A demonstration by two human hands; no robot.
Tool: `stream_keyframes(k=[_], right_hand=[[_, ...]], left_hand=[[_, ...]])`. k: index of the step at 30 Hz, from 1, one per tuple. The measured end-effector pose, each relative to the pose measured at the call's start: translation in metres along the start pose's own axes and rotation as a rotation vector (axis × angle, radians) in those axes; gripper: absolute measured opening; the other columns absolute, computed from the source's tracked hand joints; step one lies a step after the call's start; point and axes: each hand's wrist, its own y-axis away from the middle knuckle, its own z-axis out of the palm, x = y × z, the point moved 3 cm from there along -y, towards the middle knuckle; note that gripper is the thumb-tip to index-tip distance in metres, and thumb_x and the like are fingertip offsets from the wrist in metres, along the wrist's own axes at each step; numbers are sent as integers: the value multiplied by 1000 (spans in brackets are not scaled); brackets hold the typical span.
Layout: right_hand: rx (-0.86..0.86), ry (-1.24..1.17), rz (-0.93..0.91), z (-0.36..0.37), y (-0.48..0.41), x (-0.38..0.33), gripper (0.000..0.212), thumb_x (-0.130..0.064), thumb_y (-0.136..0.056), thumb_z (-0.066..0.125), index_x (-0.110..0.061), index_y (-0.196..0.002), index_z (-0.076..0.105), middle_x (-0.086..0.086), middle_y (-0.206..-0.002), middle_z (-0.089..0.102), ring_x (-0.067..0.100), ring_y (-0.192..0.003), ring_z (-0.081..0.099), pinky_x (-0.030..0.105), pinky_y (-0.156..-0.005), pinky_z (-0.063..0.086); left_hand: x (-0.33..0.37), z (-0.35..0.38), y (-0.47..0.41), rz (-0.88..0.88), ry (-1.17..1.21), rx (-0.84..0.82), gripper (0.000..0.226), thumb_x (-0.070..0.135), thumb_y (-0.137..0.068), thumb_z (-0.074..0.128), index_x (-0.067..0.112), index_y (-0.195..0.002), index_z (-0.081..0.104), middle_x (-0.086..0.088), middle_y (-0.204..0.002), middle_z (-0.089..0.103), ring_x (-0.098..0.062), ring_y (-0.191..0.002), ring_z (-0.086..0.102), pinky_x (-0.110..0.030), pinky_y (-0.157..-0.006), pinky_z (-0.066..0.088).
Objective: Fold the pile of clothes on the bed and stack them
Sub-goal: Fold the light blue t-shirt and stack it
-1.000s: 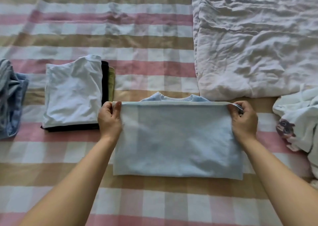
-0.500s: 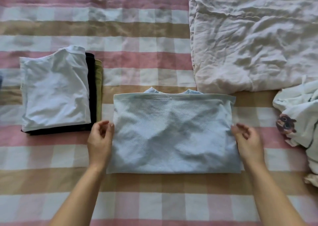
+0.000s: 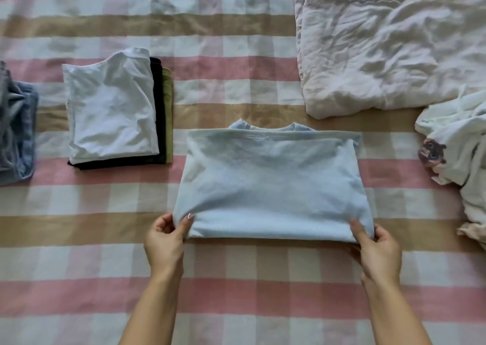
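A light blue shirt [image 3: 271,184], folded in half into a wide rectangle, is lying flat on the checked bedspread [image 3: 236,55] in the middle of the view, its collar peeking out past the far edge. Both hands are sitting at the shirt's near edge, one at each corner. The left hand [image 3: 165,237] is pinching the near left corner, thumb lying on top of the cloth and the other fingers curling beside and under it. The right hand [image 3: 376,244] is gripping the near right corner the same way, thumb pressing on the top layer and fingers wrapping round the edge. The rest of the shirt is stretching away from the hands, resting on the bed.

To the left and farther off, well apart from the shirt, a folded stack [image 3: 118,113] is sitting: a white shirt on top, a black garment and an olive one showing at its right edge. At the far left edge a bundle of grey and blue clothes [image 3: 15,134] is lying. A crumpled white duvet [image 3: 389,42] is filling the upper right, and near the shirt's right side a heap of unfolded white clothes [image 3: 457,144], one with a small printed picture, is waiting.
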Motion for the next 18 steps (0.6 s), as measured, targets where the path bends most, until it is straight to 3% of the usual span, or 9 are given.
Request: stream_keyframes(k=[5,8,10,13,14,16,18], right_hand=[[59,193,-16,-32,34,49,18,-21,-79,72,-4,-78,65,10,-70,64,21,-63,55,11,-45,39],[118,343,-62,-38,46,63,25,-22,-79,72,1,-81,65,13,-67,62,26,-63,55,17,-51,38],[148,411,-104,-36,51,61,24,-22,-80,71,-1,-89,65,13,-77,64,30,-73,58,29,-61,40],[155,420,-195,-32,52,50,28,-16,-81,70,-3,-105,62,13,-99,63,31,-94,56,39,-80,44],[152,408,-236,-33,52,45,28,-14,-82,68,-3,-106,62,14,-102,62,32,-97,55,41,-84,45],[154,369,-290,-36,53,38,24,-13,-85,64,-2,-107,62,16,-102,61,33,-98,54,33,-84,45],[159,337,-283,-37,54,36,21,-12,-87,60,-4,-107,62,12,-101,59,30,-96,54,22,-73,41]], left_hand=[[-44,-46,37,-16,-123,72,15,11,-73,76,16,-82,64,-5,-84,69,-23,-80,64,-29,-72,51],[-58,-53,48,34,-203,88,17,8,-74,75,17,-79,62,-7,-82,67,-23,-79,61,-16,-64,50],[-56,-49,51,88,-276,96,18,6,-76,73,14,-86,60,-11,-90,66,-26,-85,61,-16,-69,50],[-38,-36,58,256,-528,198,37,1,-75,72,3,-109,57,-17,-110,57,-32,-106,49,-37,-93,37],[-30,-28,63,341,-588,227,41,0,-74,72,0,-112,56,-20,-113,54,-33,-110,44,-39,-96,31],[-11,-6,75,507,-609,190,35,2,-78,67,-2,-110,57,-20,-113,52,-30,-111,41,-33,-96,27],[2,25,89,641,-582,59,28,8,-78,60,-1,-104,60,-13,-106,55,-21,-105,43,-34,-94,32]])
